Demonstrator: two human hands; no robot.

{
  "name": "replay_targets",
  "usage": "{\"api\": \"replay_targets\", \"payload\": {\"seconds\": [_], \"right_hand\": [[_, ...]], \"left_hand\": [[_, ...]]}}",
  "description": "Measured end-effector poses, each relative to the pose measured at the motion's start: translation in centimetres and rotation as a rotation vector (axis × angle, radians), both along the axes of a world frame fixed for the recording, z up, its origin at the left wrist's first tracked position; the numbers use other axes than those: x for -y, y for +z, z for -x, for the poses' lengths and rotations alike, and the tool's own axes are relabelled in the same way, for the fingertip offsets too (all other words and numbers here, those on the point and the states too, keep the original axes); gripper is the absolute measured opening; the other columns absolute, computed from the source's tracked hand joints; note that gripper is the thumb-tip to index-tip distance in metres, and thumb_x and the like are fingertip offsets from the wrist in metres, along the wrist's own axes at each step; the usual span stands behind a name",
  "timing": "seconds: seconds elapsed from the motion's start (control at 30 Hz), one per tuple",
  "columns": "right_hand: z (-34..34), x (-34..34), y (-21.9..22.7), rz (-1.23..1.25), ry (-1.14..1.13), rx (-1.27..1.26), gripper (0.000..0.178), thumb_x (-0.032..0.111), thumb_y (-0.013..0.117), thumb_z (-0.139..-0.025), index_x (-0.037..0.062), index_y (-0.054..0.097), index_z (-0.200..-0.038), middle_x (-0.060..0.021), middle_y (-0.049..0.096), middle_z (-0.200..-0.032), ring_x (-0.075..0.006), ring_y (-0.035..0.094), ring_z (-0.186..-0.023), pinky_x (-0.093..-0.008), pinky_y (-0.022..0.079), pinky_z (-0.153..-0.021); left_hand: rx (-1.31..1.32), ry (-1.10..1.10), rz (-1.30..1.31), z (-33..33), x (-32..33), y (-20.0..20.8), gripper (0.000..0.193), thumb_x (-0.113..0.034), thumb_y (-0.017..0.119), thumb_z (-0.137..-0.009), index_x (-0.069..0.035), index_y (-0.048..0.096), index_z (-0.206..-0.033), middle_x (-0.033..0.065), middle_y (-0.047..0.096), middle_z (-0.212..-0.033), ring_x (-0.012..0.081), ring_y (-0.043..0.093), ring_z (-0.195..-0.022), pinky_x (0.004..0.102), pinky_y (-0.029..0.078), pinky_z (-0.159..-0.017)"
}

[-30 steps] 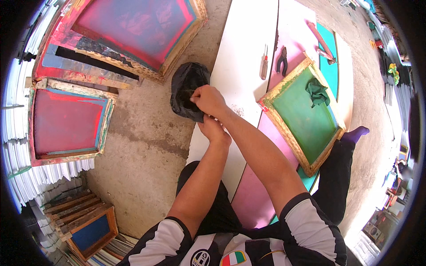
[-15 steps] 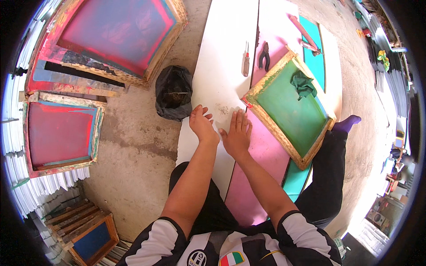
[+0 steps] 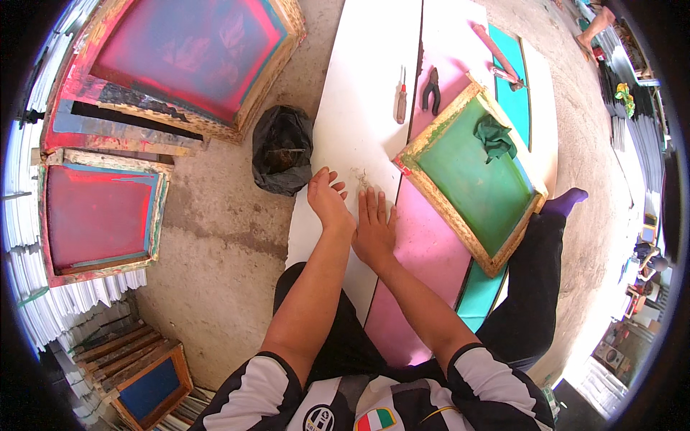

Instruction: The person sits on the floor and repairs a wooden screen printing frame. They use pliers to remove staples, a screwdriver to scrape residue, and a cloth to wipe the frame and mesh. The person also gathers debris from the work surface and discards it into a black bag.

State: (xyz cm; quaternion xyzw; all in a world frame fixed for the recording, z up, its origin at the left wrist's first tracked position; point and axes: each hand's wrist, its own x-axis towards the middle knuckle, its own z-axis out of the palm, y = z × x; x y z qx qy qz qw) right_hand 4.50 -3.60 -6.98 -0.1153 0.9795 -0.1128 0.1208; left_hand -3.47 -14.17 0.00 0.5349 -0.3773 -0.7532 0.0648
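Neither of our hands holds anything: our left hand (image 3: 329, 201) lies with fingers loosely spread on the white board (image 3: 359, 122), and our right hand (image 3: 374, 231) presses flat, fingers together, just beside it near the seam with the pink board (image 3: 424, 251). Both boards run from the lower centre of the frame to the top, laid on a rough concrete floor (image 3: 215, 244) in bright daylight. Right of our hands, a wooden frame with a green screen (image 3: 471, 176) sits tilted across the pink board, a dark green rag (image 3: 494, 136) bunched on it. Above, on the white board, lie a screwdriver (image 3: 401, 104) and pliers (image 3: 431, 90). A black plastic bag (image 3: 282, 149) rests on the floor touching the white board's left edge, near our left hand. Two red-screened frames (image 3: 100, 215) fill the left and upper left. Our dark trouser leg (image 3: 532, 287) stretches along the right. Bare board stays open above our fingers, up to the tools
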Motion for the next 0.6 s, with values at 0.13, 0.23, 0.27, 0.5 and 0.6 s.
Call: {"api": "replay_targets", "payload": {"seconds": [0.13, 0.23, 0.27, 0.5, 0.6], "right_hand": [[1.2, 0.3, -0.3, 0.013, 0.02, -0.089, 0.08, 0.043, 0.057, -0.097, 0.0045, 0.026, -0.159, -0.0175, 0.024, -0.166, -0.0395, 0.019, -0.154, -0.0653, 0.017, -0.119], [2.4, 0.5, 0.4, 0.052, -0.004, -0.143, 0.077, 0.039, 0.063, -0.094, 0.0052, 0.034, -0.156, -0.018, 0.031, -0.163, -0.0389, 0.026, -0.151, -0.0619, 0.022, -0.118], [2.8, 0.3, 0.2, 0.09, -0.002, -0.186, 0.074, 0.037, 0.066, -0.092, 0.0055, 0.038, -0.153, -0.0177, 0.037, -0.158, -0.0384, 0.032, -0.146, -0.0594, 0.026, -0.116], [6.8, -1.1, -0.1, 0.222, -0.05, -0.338, 0.057, 0.027, 0.077, -0.081, 0.0099, 0.062, -0.132, -0.01, 0.059, -0.116, -0.0309, 0.056, -0.107, -0.0451, 0.047, -0.087], [7.5, -1.0, -0.8, 0.262, -0.091, -0.36, 0.046, 0.026, 0.078, -0.08, 0.0153, 0.068, -0.124, -0.0075, 0.059, -0.111, -0.0296, 0.055, -0.103, -0.0441, 0.048, -0.083]], "left_hand": [[-0.015, -0.007, -0.011, 0.0, 0.0, -0.3, 0.018, -0.024, 0.057, -0.099, -0.013, 0.062, -0.111, 0.0003, 0.064, -0.105, 0.0135, 0.056, -0.084, 0.0315, 0.043, -0.074], [-0.02, -0.014, -0.02, 0.0, 0.1, -0.3, 0.018, -0.024, 0.057, -0.099, -0.012, 0.062, -0.112, 0.0009, 0.064, -0.105, 0.0138, 0.056, -0.083, 0.0313, 0.043, -0.073], [-0.025, -0.017, -0.019, -0.2, 0.1, -0.5, 0.018, -0.024, 0.057, -0.099, -0.012, 0.062, -0.112, 0.001, 0.064, -0.105, 0.0138, 0.057, -0.083, 0.0311, 0.043, -0.073], [-0.05, -0.075, -0.009, -0.3, 0.0, -1.2, 0.033, -0.031, 0.058, -0.098, -0.01, 0.059, -0.122, 0.0048, 0.063, -0.111, 0.018, 0.059, -0.088, 0.0343, 0.046, -0.076], [-0.053, -0.079, -0.018, -0.4, 0.1, -1.3, 0.034, -0.032, 0.057, -0.098, -0.009, 0.059, -0.124, 0.0055, 0.062, -0.112, 0.0184, 0.059, -0.089, 0.0343, 0.047, -0.076]]}}
